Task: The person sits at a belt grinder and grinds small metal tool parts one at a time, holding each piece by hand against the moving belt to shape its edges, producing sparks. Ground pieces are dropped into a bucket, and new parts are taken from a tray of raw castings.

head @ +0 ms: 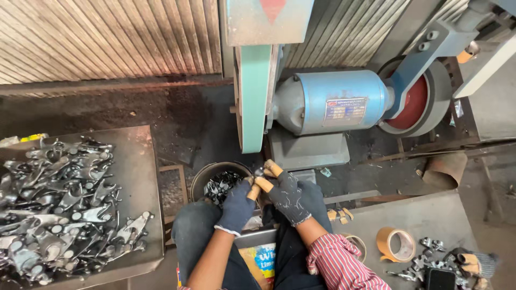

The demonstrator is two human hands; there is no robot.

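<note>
Both my hands wear dark knit gloves with tan taped fingertips. My left hand [237, 204] and my right hand [287, 194] meet just below the green grinding belt [252, 96], pinching a small shiny metal part [259, 172] between the fingertips. The part sits near the belt's lower end; whether it touches the belt I cannot tell. A round dark bucket [206, 175] holding finished metal parts stands right beside my left hand, between my knees and the machine.
A blue motor [333, 99] drives the belt, with a red-centred wheel [416, 102] to its right. A tray [142, 161] at left carries a heap of several grey forged parts. At right lie tape rolls [396, 244], more parts, a spare glove [478, 263].
</note>
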